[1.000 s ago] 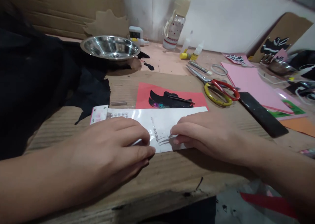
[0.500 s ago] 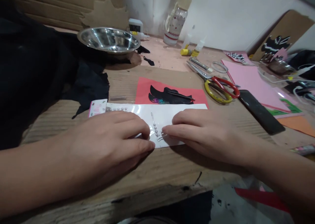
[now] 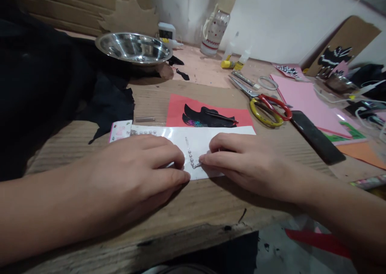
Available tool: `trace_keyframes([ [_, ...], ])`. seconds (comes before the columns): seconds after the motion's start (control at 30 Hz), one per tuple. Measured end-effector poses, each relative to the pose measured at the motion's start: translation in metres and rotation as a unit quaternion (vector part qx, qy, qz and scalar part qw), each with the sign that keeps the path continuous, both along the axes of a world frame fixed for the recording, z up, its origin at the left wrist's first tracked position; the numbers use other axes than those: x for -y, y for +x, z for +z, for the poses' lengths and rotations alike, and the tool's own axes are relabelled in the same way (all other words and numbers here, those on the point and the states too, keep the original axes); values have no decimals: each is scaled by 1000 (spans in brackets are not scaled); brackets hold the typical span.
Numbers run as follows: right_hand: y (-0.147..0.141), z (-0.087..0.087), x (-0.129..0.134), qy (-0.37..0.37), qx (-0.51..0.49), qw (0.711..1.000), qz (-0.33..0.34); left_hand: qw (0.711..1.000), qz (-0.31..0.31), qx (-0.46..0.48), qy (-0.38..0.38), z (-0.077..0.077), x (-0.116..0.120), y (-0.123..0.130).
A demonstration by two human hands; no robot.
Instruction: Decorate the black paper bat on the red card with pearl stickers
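A white sheet (image 3: 177, 135) with rows of small pearl beads (image 3: 191, 158) lies on the wooden table. My left hand (image 3: 141, 173) presses on the sheet's left part, fingers together; whether it pinches anything is hidden. At the right of the beads, my right hand (image 3: 247, 165) is closed on the end of thin silvery tweezers (image 3: 196, 165), whose tips touch the sheet by the lowest bead. Behind the sheet, a red paper (image 3: 176, 109) carries a black cutout (image 3: 196, 115) with glitter and a dark thin stick (image 3: 221, 116).
A steel bowl (image 3: 134, 59) stands at the back left, a bottle (image 3: 215, 31) and glue bottles (image 3: 241, 61) at the back. Scissors (image 3: 269, 111), a black phone-like slab (image 3: 319, 139) and pink paper (image 3: 307, 101) lie at the right. Black cloth (image 3: 111, 101) is at the left.
The tweezer tips have come together beside the lowest bead. My right hand has shifted very slightly; my left hand stays on the sheet.
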State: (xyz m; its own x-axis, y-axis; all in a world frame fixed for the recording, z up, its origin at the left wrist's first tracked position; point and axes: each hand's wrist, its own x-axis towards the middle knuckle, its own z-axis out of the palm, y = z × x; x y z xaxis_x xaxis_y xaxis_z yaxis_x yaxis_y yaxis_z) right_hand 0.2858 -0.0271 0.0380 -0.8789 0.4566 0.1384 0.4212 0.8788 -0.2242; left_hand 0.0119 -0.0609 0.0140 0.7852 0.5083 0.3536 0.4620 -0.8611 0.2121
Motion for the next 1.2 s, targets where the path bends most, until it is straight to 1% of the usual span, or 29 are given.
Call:
trace_keyframes([
  [0.17, -1, 1, 2, 12, 15, 1000, 0, 1000, -2, 6, 8, 0, 0, 2],
  [0.3, 2, -2, 1, 19, 30, 999, -13, 1000, 0, -7, 13, 0, -1, 1],
  [0.47, 5, -7, -3, 21, -30, 999, -20, 1000, -3, -14, 15, 1, -1, 1],
  [0.53, 5, -6, -4, 11, -35, 999, -17, 1000, -1, -12, 16, 1, -1, 3],
  [0.73, 2, -3, 0, -14, -14, 1000, -13, 1000, 3, -7, 28, 1, 0, 4],
  [1.0, 1, -4, 0, -37, -5, 999, -25, 1000, -5, -14, 17, 5, -1, 5],
  [1.1, 0, -2, 1, -37, 11, 999, -24, 1000, -12, -17, 14, 5, -2, 6],
  [1.2, -2, 0, 3, -11, 30, 999, -17, 1000, -10, -16, 18, 3, -1, 5],
])
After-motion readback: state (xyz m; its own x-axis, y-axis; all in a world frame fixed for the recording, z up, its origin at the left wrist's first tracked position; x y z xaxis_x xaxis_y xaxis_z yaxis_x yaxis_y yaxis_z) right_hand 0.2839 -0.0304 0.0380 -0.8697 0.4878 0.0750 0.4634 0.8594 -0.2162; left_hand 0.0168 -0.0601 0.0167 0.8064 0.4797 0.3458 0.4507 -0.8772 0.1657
